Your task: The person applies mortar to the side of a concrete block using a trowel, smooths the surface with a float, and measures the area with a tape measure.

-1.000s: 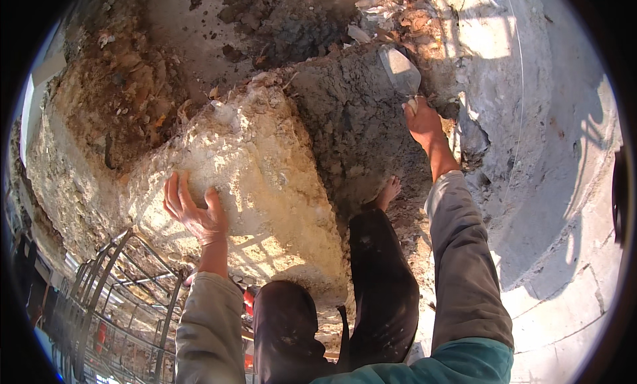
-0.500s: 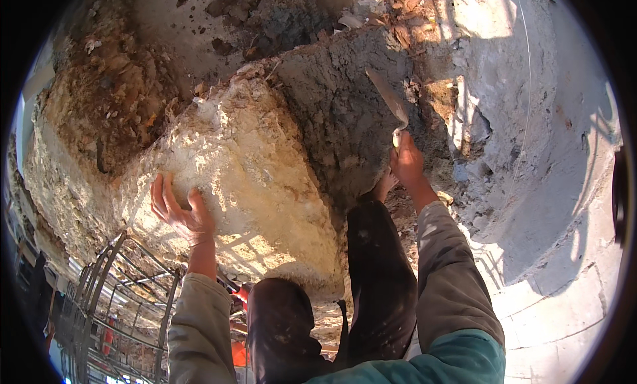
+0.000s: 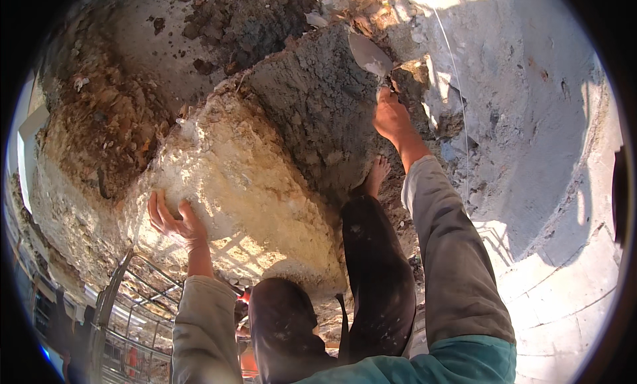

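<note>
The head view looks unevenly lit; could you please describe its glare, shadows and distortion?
Head view: glare bleaches the paving at lower right; the grey mortar beside the trowel lies in shade; barred shadows cross the mound; fisheye distortion curves paving joints.

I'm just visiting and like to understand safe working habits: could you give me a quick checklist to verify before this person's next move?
1. Trowel held at its handle end by the right hand: ok.
2. Blade pointing away from the bare foot: ok.
3. Left hand placed on the pale rough block, fingers spread: ok.
4. Gloves on both hands: not ok, both are bare.
5. Shoe on the visible foot: not ok.
6. Firmness of the dark grey material: cannot tell.
</note>
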The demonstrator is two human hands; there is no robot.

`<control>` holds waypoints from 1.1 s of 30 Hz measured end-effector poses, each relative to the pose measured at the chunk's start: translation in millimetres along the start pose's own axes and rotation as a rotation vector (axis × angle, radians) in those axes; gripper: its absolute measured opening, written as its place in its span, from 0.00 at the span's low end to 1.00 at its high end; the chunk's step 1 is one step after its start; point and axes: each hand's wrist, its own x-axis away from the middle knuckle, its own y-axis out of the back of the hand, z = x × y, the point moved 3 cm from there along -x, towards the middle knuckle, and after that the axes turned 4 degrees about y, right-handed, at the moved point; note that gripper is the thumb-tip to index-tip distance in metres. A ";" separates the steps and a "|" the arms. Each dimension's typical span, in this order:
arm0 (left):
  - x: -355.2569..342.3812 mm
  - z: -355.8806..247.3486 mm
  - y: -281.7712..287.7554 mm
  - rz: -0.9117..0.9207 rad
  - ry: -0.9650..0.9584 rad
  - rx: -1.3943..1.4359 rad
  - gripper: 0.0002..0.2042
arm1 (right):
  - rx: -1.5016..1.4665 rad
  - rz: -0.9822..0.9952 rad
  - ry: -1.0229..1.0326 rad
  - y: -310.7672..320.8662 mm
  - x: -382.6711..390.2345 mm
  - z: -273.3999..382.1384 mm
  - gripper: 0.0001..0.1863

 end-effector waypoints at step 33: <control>4.1 9.6 -3.0 0.023 0.018 -0.008 0.24 | -0.185 0.113 0.024 -156.4 160.4 -38.2 0.28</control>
